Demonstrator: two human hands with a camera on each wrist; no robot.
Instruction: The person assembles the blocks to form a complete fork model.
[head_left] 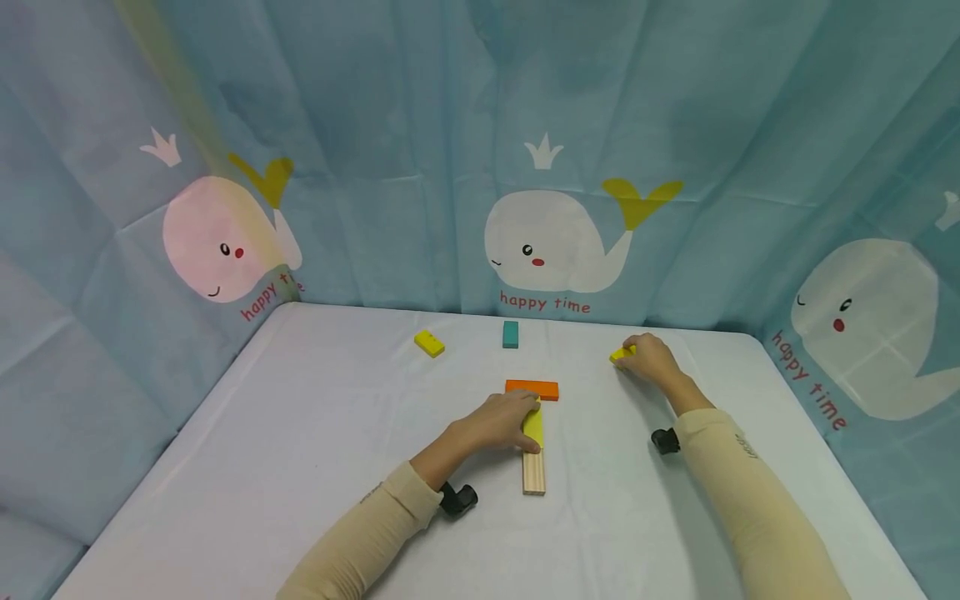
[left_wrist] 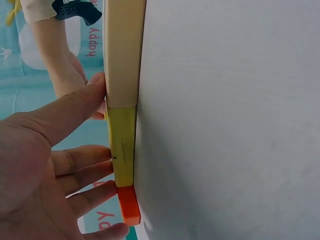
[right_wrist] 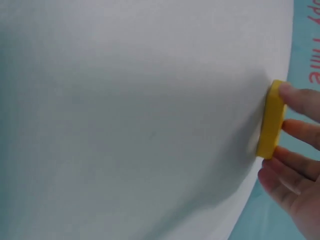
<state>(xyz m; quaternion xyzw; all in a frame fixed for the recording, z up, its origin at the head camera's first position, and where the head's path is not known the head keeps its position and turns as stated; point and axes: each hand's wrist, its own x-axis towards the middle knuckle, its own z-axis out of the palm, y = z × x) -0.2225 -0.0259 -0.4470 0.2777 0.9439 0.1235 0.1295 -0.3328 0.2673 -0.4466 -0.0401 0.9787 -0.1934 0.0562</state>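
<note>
In the middle of the table, a plain wooden block (head_left: 534, 475) and a yellow block (head_left: 534, 427) lie end to end, with an orange block (head_left: 547, 391) crosswise at the far end, like a T. My left hand (head_left: 495, 421) rests on this row. In the left wrist view its thumb (left_wrist: 87, 97) touches the wooden block and its spread, fairly straight fingers touch the yellow and orange ones. Off to the right, my right hand (head_left: 654, 364) pinches another yellow block (right_wrist: 271, 120) between thumb and fingers, low over the white cloth; the hand partly hides the block in the head view.
A third yellow block (head_left: 429, 343) lies at the back left of the white table (head_left: 300, 433). Near the back edge sits a teal block (head_left: 511, 335). Blue curtains (head_left: 390, 233) with whale prints hang behind and at both sides.
</note>
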